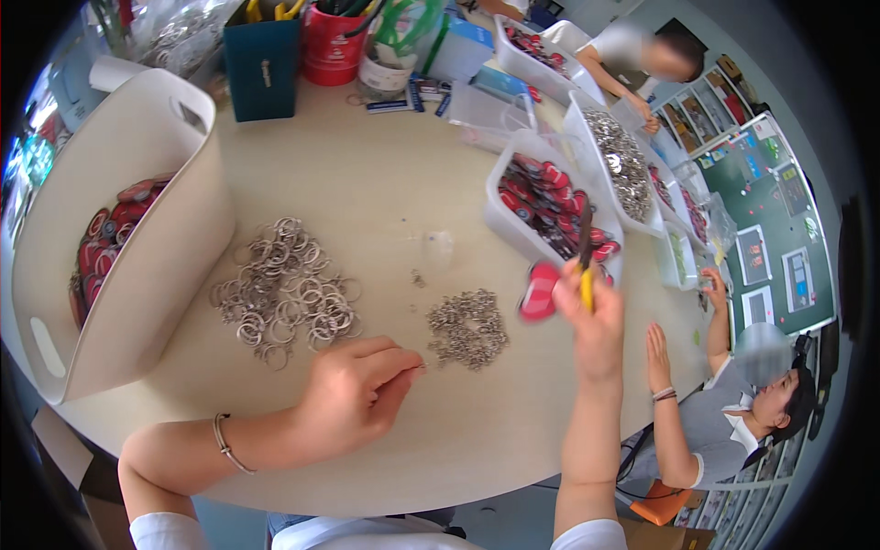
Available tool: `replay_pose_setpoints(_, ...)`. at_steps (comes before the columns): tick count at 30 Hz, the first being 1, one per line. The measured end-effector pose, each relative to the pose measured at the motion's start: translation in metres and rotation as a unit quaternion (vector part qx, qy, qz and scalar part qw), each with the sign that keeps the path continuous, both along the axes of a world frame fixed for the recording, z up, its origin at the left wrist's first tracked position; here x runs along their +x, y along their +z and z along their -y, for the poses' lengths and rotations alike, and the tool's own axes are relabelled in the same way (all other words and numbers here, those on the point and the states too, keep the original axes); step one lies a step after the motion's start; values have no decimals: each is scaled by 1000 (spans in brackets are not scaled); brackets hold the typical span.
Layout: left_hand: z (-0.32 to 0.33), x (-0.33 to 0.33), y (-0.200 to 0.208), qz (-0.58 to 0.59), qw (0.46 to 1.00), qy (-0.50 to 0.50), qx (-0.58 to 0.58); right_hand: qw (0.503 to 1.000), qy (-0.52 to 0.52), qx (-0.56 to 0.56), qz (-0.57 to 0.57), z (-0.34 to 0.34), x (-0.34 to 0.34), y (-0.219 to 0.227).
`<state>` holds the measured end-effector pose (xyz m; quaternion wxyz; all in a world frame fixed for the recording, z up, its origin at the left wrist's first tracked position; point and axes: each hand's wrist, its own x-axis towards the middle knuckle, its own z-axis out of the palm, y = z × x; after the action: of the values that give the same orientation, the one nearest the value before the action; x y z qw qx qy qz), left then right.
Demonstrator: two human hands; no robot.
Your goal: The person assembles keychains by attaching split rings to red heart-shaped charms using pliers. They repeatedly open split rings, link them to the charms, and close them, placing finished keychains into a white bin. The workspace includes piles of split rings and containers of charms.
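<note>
My left hand (pixel 353 394) is closed in a pinch at the near edge of a pile of small metal links (pixel 467 328); whatever sits between its fingertips is too small to make out. Raised at the right, my right hand (pixel 598 337) grips pliers (pixel 587 286) with a yellow handle, their dark jaws pointing away from me. A blurred red oval tag (pixel 539 293) hangs beside its fingers, seemingly held there too. Left of the links lies a heap of silver split rings (pixel 284 298). Beyond my right hand a white bin (pixel 495 215) holds many red tags.
A tall cream tub (pixel 174 275) with red tags stands at the left. At the back are a dark green box (pixel 261 73), a red cup (pixel 332 46) and a jar (pixel 383 78). A tray of metal parts (pixel 616 160) stands far right. Two people work across the table.
</note>
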<state>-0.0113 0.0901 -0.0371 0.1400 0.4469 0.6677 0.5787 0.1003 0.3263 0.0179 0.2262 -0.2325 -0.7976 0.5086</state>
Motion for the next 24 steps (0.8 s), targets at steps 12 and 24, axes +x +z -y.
replay_pose_setpoints(12,1,3,0,-50,999,7,17,983,177,1,38,59,1,-9)
replay_pose_setpoints(24,2,2,-5,-234,972,28,19,980,172,89,43,62,-1,-10)
